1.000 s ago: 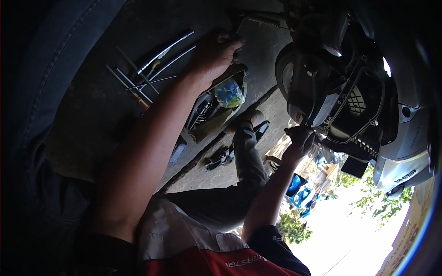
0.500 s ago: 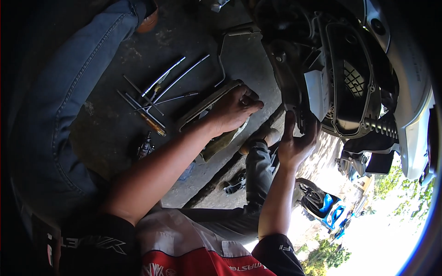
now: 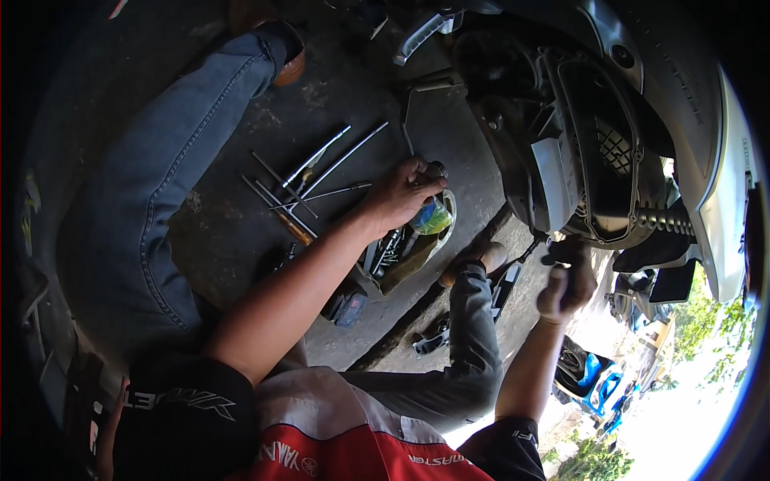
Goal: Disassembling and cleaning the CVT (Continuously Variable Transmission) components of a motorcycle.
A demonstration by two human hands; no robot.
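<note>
Two hands in view: left hand (image 3: 405, 191) mid-frame, right hand (image 3: 568, 282) right of centre.

Long metal tools (image 3: 309, 186) on floor, left of centre: about six, fanned and crossing; exact count unclear where they overlap.

One open tool tray (image 3: 401, 258) at centre; small parts inside too jumbled to count.

One green-blue packet (image 3: 432, 216) at tray's upper edge.

One scooter (image 3: 609, 136), upper right.

Two shoes: brown shoe (image 3: 290, 58) at top, second shoe (image 3: 475, 258) at centre.

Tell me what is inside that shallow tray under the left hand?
The shallow tray holds dark bolts and sockets and a green-blue plastic wrapper. The left hand covers its far end.
</note>
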